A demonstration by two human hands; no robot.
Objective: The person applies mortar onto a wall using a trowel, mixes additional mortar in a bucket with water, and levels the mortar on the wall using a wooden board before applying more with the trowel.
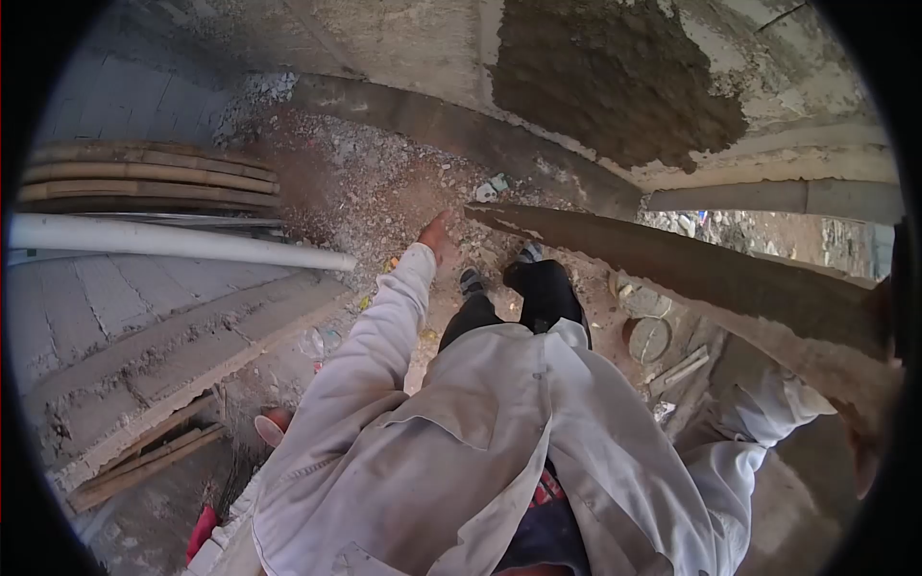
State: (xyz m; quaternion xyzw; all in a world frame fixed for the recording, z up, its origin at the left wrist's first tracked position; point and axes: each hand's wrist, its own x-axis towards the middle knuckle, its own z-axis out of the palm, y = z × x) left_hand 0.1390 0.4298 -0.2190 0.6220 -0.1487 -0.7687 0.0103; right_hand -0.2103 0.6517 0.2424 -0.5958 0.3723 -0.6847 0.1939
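While you stand over the rubble-strewn floor [360, 173], your bare left hand [437, 237] is reaching down and forward, just beside the near-pointed end of a long, grey-brown, mortar-coated ledge [672, 257]. That ledge runs from the middle of your view out to the right edge, below a dark, damp-looking patch [615, 82] on the pale, rough wall [423, 48]. Your left grip is too small to read, so I can't tell whether it is wide or narrow. Over on the right, your right hand [861, 449] is at the shadowed edge of the view, close to the ledge's far end; its grip can't be made out either, nor whether it touches. Off to your left, a long white round pipe [182, 240] lies beside tan bamboo poles [144, 173], and a round, dull-coloured container [646, 339] sits below the ledge.
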